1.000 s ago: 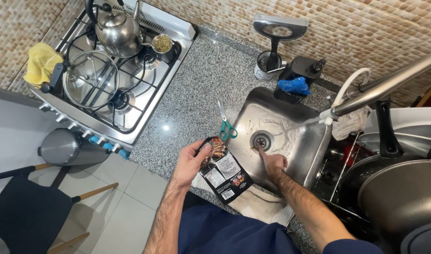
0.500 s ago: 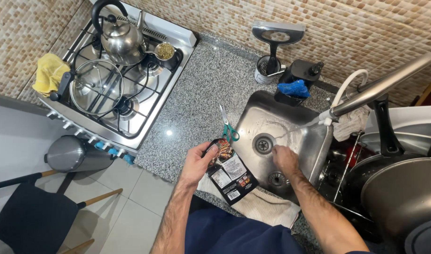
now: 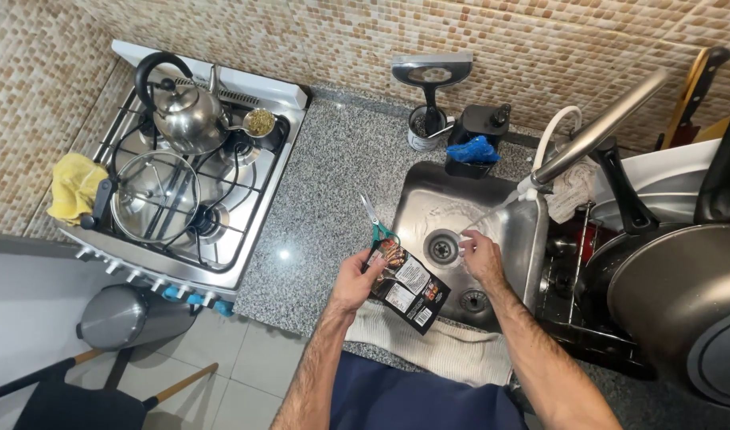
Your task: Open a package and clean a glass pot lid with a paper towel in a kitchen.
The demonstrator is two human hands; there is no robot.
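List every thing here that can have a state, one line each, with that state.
Left hand: gripping a dark food pouch.
Dark food pouch: held at the sink's edge.
Right hand: open, under the water stream.
Tap: running.
Sink: wet, drain unplugged.
Scissors: closed, flat on the counter.
Kettle: lid on, upright on the stove.
Glass lid: lying on a burner.
Small pot: uncovered, filled.

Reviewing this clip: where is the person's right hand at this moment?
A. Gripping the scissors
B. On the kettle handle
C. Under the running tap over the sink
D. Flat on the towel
C: the right hand is over the sink in the tap's water stream, while the left hand holds the dark pouch.
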